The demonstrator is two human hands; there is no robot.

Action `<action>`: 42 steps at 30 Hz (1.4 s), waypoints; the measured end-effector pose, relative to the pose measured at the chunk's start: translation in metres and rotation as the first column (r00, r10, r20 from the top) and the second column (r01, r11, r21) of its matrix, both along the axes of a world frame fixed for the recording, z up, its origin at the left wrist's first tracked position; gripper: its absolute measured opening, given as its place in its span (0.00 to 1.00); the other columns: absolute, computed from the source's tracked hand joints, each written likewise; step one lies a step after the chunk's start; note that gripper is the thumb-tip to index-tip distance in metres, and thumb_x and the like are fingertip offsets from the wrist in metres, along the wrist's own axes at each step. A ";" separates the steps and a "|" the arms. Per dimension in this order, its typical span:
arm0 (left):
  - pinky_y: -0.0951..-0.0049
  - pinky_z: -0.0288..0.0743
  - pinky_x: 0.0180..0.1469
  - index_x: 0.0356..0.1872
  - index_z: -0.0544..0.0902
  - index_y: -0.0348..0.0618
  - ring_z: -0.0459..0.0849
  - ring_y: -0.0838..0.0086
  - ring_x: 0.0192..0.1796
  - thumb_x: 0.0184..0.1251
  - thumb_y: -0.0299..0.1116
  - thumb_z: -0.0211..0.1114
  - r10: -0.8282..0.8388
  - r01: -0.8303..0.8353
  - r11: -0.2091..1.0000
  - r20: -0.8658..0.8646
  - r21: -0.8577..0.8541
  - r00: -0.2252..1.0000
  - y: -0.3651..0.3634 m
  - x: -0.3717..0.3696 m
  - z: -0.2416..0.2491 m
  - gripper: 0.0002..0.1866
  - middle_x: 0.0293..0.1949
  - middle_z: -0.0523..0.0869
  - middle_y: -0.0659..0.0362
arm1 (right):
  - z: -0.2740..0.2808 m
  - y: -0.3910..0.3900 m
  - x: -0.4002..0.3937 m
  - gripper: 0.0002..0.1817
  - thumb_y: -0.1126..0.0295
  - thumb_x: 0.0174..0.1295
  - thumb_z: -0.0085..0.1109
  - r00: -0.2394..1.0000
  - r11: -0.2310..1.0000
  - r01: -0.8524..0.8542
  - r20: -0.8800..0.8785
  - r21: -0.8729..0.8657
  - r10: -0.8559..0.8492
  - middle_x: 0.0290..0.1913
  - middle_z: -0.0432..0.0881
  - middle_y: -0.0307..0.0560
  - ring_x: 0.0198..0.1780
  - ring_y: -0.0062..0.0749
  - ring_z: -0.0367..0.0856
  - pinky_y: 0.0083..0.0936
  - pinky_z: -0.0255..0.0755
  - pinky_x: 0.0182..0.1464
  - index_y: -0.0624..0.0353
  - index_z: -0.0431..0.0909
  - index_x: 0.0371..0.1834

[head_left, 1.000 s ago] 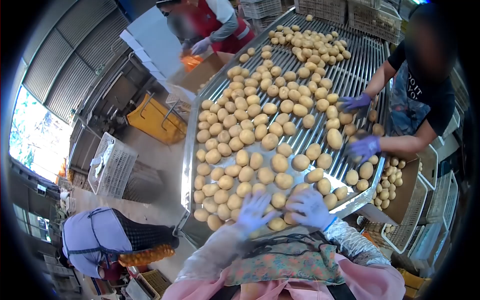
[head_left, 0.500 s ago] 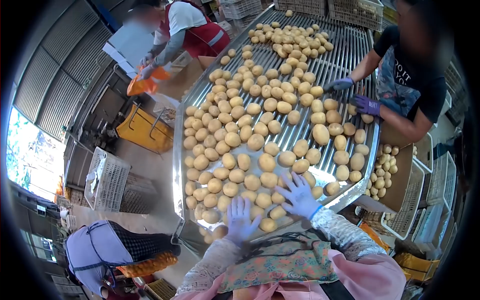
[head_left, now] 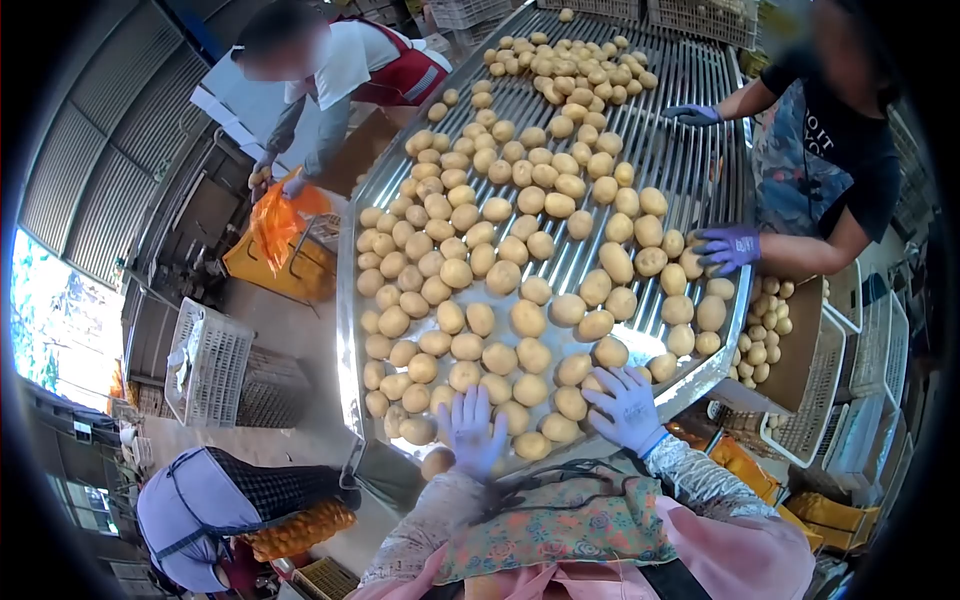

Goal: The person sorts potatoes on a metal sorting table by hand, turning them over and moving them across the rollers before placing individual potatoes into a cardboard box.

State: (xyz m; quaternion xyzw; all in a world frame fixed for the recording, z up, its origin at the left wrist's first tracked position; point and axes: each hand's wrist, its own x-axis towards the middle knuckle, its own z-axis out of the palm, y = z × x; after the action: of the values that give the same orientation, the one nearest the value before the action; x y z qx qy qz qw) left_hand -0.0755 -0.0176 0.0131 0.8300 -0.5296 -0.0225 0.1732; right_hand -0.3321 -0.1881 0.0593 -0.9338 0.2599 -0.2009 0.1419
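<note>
Many potatoes [head_left: 483, 265] are spread over a metal sorting table [head_left: 690, 100], whose far part has slats. My left hand [head_left: 472, 435], in a pale purple glove, lies at the near edge with fingers spread against the nearest potatoes. To its right, my right hand [head_left: 626, 410], in the same kind of glove, is also spread out. Its fingertips are by potatoes near the right corner of the table. Neither hand grips anything. A few potatoes, among them one potato [head_left: 532, 446], sit between the two hands.
At the right, a person's gloved hand [head_left: 728, 247] touches potatoes; a box of potatoes [head_left: 765, 335] stands below. Across on the left, another person holds an orange bag [head_left: 282, 222]. A white crate [head_left: 210, 362] stands on the floor near a bending person [head_left: 195, 510].
My right hand has moved right and slightly down; my left hand has barely moved. The person at right has drawn their hands apart. The orange bag now hangs more open.
</note>
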 end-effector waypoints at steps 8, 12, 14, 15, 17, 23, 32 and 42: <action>0.32 0.50 0.75 0.72 0.72 0.42 0.73 0.46 0.69 0.64 0.48 0.67 -0.028 0.031 0.999 0.112 -0.019 0.993 0.002 -0.001 -0.004 0.37 0.70 0.76 0.48 | 0.002 0.004 -0.002 0.19 0.58 0.59 0.65 1.000 1.000 0.022 0.004 0.003 -0.022 0.64 0.80 0.49 0.65 0.50 0.76 0.50 0.64 0.71 0.44 0.84 0.54; 0.29 0.49 0.74 0.69 0.76 0.40 0.74 0.45 0.67 0.66 0.49 0.64 -0.028 0.033 0.998 0.097 -0.059 0.995 0.001 0.000 -0.009 0.34 0.67 0.79 0.47 | 0.000 0.005 -0.002 0.19 0.58 0.58 0.66 0.999 0.999 0.033 0.015 -0.003 -0.033 0.63 0.80 0.48 0.64 0.50 0.76 0.50 0.64 0.72 0.44 0.84 0.53; 0.29 0.50 0.74 0.69 0.76 0.40 0.74 0.45 0.67 0.66 0.49 0.64 -0.029 0.035 0.997 0.095 -0.067 0.995 0.001 0.000 -0.010 0.34 0.66 0.79 0.47 | 0.001 0.004 -0.002 0.19 0.57 0.58 0.66 0.999 0.999 0.031 0.019 -0.011 -0.031 0.63 0.80 0.48 0.64 0.49 0.77 0.50 0.64 0.72 0.44 0.84 0.53; 0.29 0.51 0.73 0.69 0.76 0.40 0.75 0.45 0.66 0.66 0.49 0.64 -0.029 0.035 0.997 0.094 -0.064 0.995 0.001 0.002 -0.010 0.33 0.66 0.79 0.47 | 0.001 0.004 -0.001 0.19 0.57 0.58 0.66 0.999 1.000 0.028 0.024 -0.008 -0.028 0.63 0.81 0.48 0.64 0.49 0.77 0.50 0.65 0.72 0.44 0.84 0.53; 0.28 0.51 0.73 0.69 0.76 0.40 0.75 0.45 0.67 0.67 0.50 0.63 -0.019 0.025 0.998 0.097 -0.059 0.995 0.000 0.003 -0.009 0.33 0.66 0.79 0.47 | 0.003 0.005 0.002 0.19 0.57 0.57 0.66 1.000 1.000 0.013 0.027 -0.020 -0.012 0.62 0.81 0.48 0.63 0.50 0.77 0.50 0.65 0.71 0.45 0.84 0.53; 0.28 0.49 0.74 0.72 0.74 0.41 0.73 0.46 0.69 0.69 0.51 0.61 0.000 0.001 1.000 0.035 -0.030 0.999 0.002 -0.002 0.002 0.34 0.69 0.77 0.47 | 0.006 0.008 0.009 0.28 0.54 0.56 0.67 0.999 1.000 0.025 -0.035 -0.005 -0.025 0.66 0.78 0.51 0.66 0.51 0.75 0.52 0.63 0.71 0.43 0.80 0.62; 0.30 0.46 0.76 0.75 0.70 0.41 0.69 0.41 0.71 0.69 0.53 0.61 0.012 -0.012 1.000 0.001 0.010 1.000 -0.002 -0.005 -0.007 0.38 0.73 0.72 0.47 | -0.007 0.011 0.047 0.37 0.36 0.53 0.67 0.965 0.976 -0.217 -0.149 0.009 0.215 0.75 0.67 0.54 0.74 0.67 0.62 0.66 0.50 0.76 0.29 0.78 0.69; 0.38 0.53 0.75 0.76 0.68 0.47 0.65 0.41 0.75 0.72 0.53 0.60 -0.060 0.062 0.997 -0.033 0.047 0.998 0.004 0.001 0.013 0.36 0.74 0.70 0.48 | -0.017 -0.172 0.176 0.38 0.44 0.53 0.70 0.990 0.962 -0.096 -0.127 -0.258 0.064 0.73 0.71 0.55 0.74 0.57 0.66 0.62 0.52 0.76 0.37 0.76 0.70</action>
State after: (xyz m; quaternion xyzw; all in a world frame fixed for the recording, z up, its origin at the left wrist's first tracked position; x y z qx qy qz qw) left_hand -0.0745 -0.0132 0.0260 0.8169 -0.5513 -0.0536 0.1607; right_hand -0.1557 -0.3600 0.0425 -0.9643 0.2009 -0.1724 0.0092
